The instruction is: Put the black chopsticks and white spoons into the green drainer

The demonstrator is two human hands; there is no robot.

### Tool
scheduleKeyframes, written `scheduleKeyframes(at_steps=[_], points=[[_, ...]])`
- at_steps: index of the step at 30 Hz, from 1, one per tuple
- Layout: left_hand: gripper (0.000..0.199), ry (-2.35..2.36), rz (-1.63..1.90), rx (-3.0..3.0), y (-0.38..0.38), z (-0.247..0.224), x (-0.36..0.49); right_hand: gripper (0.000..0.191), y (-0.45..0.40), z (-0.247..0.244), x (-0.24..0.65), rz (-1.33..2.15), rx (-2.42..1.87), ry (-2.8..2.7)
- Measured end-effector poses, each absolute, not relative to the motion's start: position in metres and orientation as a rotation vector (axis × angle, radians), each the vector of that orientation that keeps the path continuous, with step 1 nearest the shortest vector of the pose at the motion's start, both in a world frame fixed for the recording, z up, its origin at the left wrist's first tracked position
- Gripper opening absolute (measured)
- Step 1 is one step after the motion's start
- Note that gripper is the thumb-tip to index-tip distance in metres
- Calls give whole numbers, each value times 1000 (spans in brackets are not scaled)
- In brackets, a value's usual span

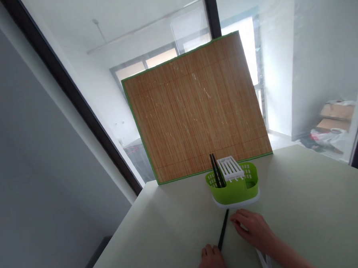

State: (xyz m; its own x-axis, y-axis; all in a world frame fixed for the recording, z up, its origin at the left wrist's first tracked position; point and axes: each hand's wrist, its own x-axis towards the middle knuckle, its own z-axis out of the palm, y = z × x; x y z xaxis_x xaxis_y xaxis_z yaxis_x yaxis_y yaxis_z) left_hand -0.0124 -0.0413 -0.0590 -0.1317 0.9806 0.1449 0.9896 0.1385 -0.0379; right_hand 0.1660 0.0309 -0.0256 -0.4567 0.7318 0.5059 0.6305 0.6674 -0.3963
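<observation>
Toward six o'clock on the pale counter (171, 222), the left hand (211, 261) rests with curled fingers at the near end of a black stick (223, 229); whether they clamp it or only touch it, I cannot tell. At three o'clock from that hand, white strips (261, 260) show below the right forearm. The black stick lies on the counter, its free end pointing to one o'clock. Just beside that end, the right hand (252, 228) has loosely curled fingers; nothing shows in them, and I cannot tell whether the tips meet. The step in hand looks like handling the stick; the next move probably calls for a sure pinch on its slim shaft. Farther on, a green basket (236, 194) stands upright, with a white rack (230, 168) on it and black chopsticks (216, 172) leaning toward eleven o'clock. Behind it, a bamboo mat (195, 109) leans against the window (161, 27).
</observation>
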Motion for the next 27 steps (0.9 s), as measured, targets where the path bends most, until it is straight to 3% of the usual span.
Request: scheduleKeyframes(at_steps=[4,12,15,21,27], points=[[36,-2452,74,-1987,-37,-28,-17,18,27,-23,162,130,-993,-2278],[22,-2641,-57,-1983,-38,-12,-30,20,26,-20,161,206,-1059,-2265],[16,-2621,-266,-2050,-39,-9,-33,19,24,-21,157,439,-1077,-2188],[21,-2217,-893,-2297,-39,-29,-13,36,15,-20,149,947,-894,-1857],[18,-1894,-1404,-2504,-28,-45,10,28,9,2,156,864,-807,-1835]])
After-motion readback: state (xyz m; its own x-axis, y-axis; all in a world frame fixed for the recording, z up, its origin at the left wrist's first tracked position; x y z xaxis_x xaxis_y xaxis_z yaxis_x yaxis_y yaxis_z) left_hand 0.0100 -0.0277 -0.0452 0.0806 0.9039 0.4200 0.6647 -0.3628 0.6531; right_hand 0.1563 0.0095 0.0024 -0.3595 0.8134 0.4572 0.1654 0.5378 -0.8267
